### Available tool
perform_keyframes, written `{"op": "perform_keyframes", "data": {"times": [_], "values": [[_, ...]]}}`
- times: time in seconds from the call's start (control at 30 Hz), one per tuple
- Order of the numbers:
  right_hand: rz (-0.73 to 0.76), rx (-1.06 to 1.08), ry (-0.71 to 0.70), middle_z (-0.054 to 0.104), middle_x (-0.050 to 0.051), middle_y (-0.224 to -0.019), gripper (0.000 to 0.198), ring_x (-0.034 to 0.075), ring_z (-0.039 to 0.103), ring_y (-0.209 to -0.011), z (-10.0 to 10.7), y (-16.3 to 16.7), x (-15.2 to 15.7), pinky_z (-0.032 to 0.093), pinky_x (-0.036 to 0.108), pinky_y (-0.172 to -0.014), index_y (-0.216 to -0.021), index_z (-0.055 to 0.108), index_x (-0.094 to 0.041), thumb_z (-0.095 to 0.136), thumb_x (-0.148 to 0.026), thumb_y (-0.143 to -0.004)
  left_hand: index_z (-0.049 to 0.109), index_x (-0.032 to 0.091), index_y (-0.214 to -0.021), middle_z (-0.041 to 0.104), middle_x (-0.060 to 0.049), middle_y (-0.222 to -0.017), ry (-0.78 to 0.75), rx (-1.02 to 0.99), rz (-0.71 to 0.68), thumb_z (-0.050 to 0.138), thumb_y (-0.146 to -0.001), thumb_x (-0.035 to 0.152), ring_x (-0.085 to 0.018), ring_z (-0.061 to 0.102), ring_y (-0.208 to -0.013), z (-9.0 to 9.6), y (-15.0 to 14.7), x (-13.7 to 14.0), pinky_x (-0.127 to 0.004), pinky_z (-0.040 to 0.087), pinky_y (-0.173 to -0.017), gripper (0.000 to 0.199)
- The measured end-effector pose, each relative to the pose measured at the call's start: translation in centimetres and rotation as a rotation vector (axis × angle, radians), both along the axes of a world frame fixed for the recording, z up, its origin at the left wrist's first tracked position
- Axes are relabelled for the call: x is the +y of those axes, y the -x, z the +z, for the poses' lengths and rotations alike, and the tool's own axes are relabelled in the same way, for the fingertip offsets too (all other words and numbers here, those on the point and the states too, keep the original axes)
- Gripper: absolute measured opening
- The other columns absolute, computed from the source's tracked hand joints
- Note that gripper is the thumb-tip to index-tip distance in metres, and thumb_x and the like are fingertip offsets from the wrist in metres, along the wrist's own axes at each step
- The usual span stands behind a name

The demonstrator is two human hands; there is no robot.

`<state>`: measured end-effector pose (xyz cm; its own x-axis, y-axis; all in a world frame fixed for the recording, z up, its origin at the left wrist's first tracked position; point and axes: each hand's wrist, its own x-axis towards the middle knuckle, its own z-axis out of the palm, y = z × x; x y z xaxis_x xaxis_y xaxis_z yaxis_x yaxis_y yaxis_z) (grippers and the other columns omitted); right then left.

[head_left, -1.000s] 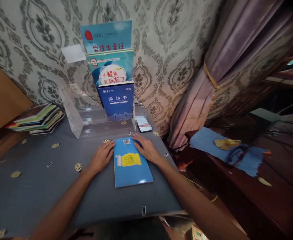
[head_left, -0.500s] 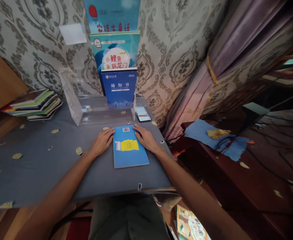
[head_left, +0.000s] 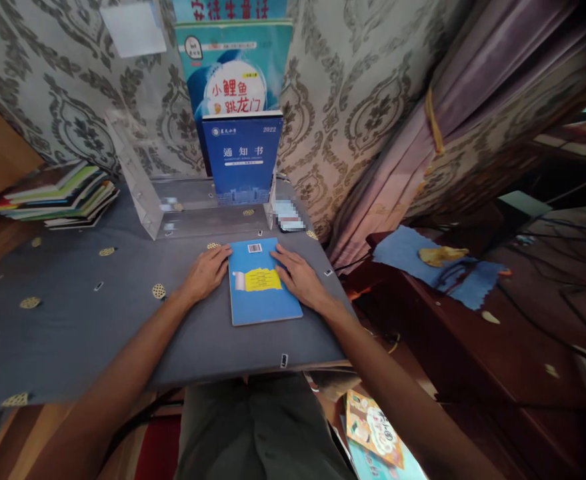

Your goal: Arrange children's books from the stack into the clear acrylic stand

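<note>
**Both hands lay at the edges of a blue book**

We saw the left hand point(head_left: 206, 273) at the ten o'clock side of the blue book point(head_left: 257, 308), palm down, its fingers loosely straight and their tips at the cover's upper left edge. The right hand point(head_left: 299, 275) lay at two o'clock, its fingers stretched and a little apart, reaching over the upper right edge. We found neither hand closed around anything; both were opened out and relaxed. The book was between them, shut and flat on the grey tablecloth point(head_left: 73, 327), its barcode point(head_left: 255, 248) at twelve o'clock and a yellow panel point(head_left: 263, 280) across its middle.

Taking the book as the centre of our dial, we saw a clear stand point(head_left: 147, 208) from eleven to twelve o'clock, well apart from the hands' reach sideways but near the book's top edge. At its right end stood a navy booklet point(head_left: 245, 177) marked 2022, with a teal book point(head_left: 233, 53) rising behind it. At one o'clock, just beside the stand, we saw a phone point(head_left: 290, 218) with its screen blurred out.

Farther off, a stack of books point(head_left: 57, 193) lay at ten o'clock, and a tied curtain point(head_left: 387, 173) hung at two. At three we saw a blue cloth point(head_left: 397, 252) on dark red furniture point(head_left: 423, 327), and at five, below the table's edge, an orange-covered book point(head_left: 370, 427).
</note>
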<state>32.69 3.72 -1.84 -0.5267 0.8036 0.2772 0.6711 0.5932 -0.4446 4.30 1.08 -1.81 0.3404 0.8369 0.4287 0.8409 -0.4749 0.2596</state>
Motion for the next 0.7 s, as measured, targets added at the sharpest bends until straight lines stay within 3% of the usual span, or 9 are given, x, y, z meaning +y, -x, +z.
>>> {"op": "perform_keyframes", "data": {"times": [0.4,0.7], "values": [[0.015,-0.147,-0.046,0.039,0.012,-0.16,0.049,0.024,0.039,-0.147,0.5,-2.1,-6.2,0.034,0.053,-0.119,-0.151,0.044,-0.021,0.036,-0.035,-0.104,0.061,0.019,-0.128,0.062,-0.011,-0.14,0.033,-0.004,-0.001,0.044,-0.1,0.024,-0.026,0.059,-0.128,0.0,0.2,0.0,-0.052,0.048,-0.109,0.034],[-0.005,-0.144,-0.057,0.042,0.012,-0.159,0.048,0.024,0.04,-0.146,0.6,-2.0,-6.8,0.035,0.053,-0.119,-0.15,0.045,-0.022,0.037,-0.033,-0.104,0.062,0.017,-0.129,0.062,-0.012,-0.139,0.081,-0.081,-0.016,0.038,-0.1,0.024,-0.025,0.058,-0.129,0.4,0.3,0.0,-0.051,0.044,-0.113,0.038]]}}
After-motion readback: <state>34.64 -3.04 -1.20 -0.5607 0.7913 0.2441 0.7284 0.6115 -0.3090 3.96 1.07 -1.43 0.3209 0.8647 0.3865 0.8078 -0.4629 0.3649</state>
